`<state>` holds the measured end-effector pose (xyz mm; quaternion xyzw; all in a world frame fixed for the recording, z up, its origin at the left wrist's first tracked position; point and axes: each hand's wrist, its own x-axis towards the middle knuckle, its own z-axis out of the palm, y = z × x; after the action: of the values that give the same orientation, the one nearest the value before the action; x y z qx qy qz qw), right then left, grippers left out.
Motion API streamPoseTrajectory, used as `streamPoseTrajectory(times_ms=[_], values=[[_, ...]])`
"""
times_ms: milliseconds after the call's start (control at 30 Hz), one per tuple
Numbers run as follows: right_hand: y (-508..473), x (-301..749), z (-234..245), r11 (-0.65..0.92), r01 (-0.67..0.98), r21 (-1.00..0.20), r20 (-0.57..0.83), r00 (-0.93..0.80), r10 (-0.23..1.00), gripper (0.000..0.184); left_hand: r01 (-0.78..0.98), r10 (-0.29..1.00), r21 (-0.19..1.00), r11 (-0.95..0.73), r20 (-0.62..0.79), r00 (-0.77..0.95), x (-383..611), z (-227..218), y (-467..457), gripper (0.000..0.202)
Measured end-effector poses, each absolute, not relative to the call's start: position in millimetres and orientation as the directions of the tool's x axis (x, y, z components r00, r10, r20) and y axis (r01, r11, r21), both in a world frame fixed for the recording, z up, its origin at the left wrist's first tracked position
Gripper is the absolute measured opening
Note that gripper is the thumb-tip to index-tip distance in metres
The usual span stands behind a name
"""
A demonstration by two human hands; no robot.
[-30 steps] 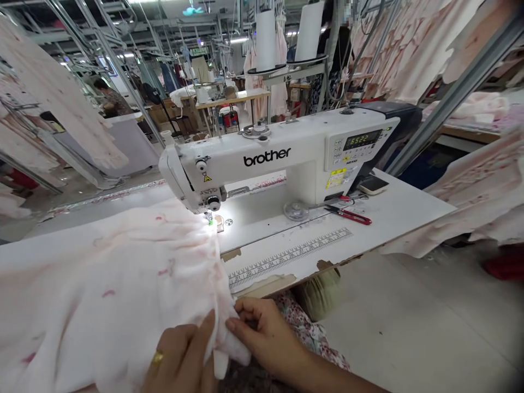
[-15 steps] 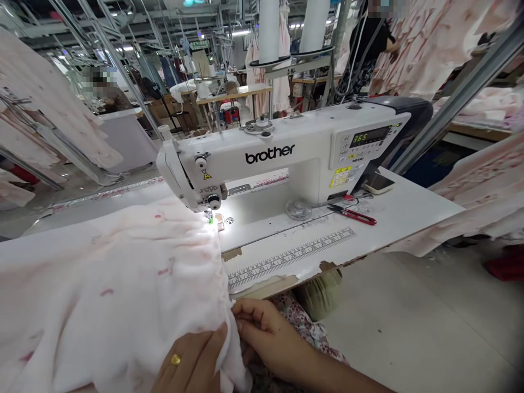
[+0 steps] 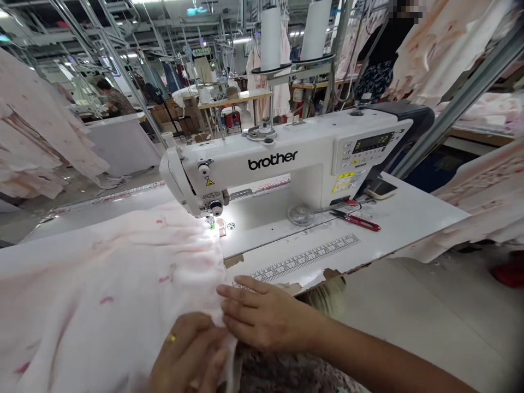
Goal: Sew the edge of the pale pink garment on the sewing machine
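Pale pink printed fabric [image 3: 135,284] covers the left of the sewing machine's table, its gathered edge running up to the lit presser foot [image 3: 212,221]. My left hand [image 3: 186,349], with a yellow ring on one finger, is curled closed on the fabric's near edge. Beside it, my right hand [image 3: 266,316] lies with fingers stretched out, their tips touching the same edge. The white sewing machine [image 3: 270,161] stands beyond both hands.
Red-handled thread snips [image 3: 360,221] and a phone [image 3: 381,188] lie on the table's right. A clear bobbin-like disc [image 3: 301,214] sits near the machine's base. Thread cones [image 3: 270,38] stand behind. Hanging garments [image 3: 36,120] flank the table, and a person [image 3: 376,54] stands behind.
My right hand has gone from pinching the fabric edge to lying with fingers stretched along it, farther up. My left hand has curled more at the edge. The machine's display reading differs.
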<state>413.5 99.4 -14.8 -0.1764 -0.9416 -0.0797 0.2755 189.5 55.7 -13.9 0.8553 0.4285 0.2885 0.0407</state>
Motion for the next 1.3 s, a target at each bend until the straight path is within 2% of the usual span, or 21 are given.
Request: streamPoseTrajectory(times_ms=[100, 200, 267, 367, 467, 600, 767, 933, 1100, 1167, 1300], values=[[117.0, 413.2, -8.6, 0.964, 0.26, 0.057, 0.418, -0.883, 0.214, 0.013, 0.808, 0.845, 0.307, -0.503, 0.371, 0.384, 180.6, 0.8, 87.9, 0.033], [136.3, 407.8, 3.8, 0.982, 0.18, -0.058, 0.269, -0.944, 0.189, 0.01, 0.897, 0.896, 0.139, -0.42, 0.221, 0.385, 177.3, 10.5, 125.8, 0.039], [151.3, 402.7, 12.9, 0.98, 0.137, -0.147, 0.207, -0.964, 0.166, 0.006, 0.89, 0.875, 0.012, -0.456, 0.19, 0.446, 180.0, 13.9, 148.6, 0.039], [173.9, 395.4, 19.8, 0.965, 0.042, -0.26, 0.179, -0.98, 0.091, 0.019, 0.787, 0.738, -0.086, -0.61, 0.298, 0.605, 186.6, 13.1, 175.0, 0.037], [189.3, 392.6, 12.3, 0.93, -0.073, -0.36, 0.242, -0.97, 0.018, 0.02, 0.712, 0.68, -0.026, -0.702, 0.27, 0.681, 189.1, 5.9, 190.8, 0.037], [192.6, 397.0, -11.7, 0.876, -0.152, -0.457, 0.407, -0.912, 0.053, 0.021, 0.725, 0.731, 0.114, -0.68, 0.192, 0.655, 186.2, -3.9, 197.6, 0.039], [188.9, 400.7, -27.4, 0.906, -0.1, -0.41, 0.437, -0.894, 0.099, 0.013, 0.716, 0.728, 0.138, -0.684, 0.191, 0.659, 182.5, -9.8, 205.4, 0.043], [198.9, 402.1, -27.2, 0.939, -0.035, -0.341, 0.447, -0.885, 0.129, 0.018, 0.724, 0.744, 0.177, -0.667, 0.218, 0.632, 173.9, -18.1, 226.8, 0.039], [207.3, 405.9, -23.8, 0.963, 0.08, -0.256, 0.398, -0.899, 0.181, 0.02, 0.726, 0.784, 0.304, -0.617, 0.163, 0.599, 167.6, -14.0, 247.8, 0.032], [210.0, 407.2, -20.6, 0.966, 0.122, -0.226, 0.36, -0.911, 0.199, 0.02, 0.732, 0.783, 0.289, -0.617, 0.136, 0.607, 167.0, -9.3, 250.2, 0.03], [213.2, 408.7, -15.5, 0.967, 0.141, -0.213, 0.333, -0.92, 0.207, 0.023, 0.694, 0.714, 0.168, -0.7, 0.198, 0.672, 165.8, -8.5, 236.8, 0.035]])
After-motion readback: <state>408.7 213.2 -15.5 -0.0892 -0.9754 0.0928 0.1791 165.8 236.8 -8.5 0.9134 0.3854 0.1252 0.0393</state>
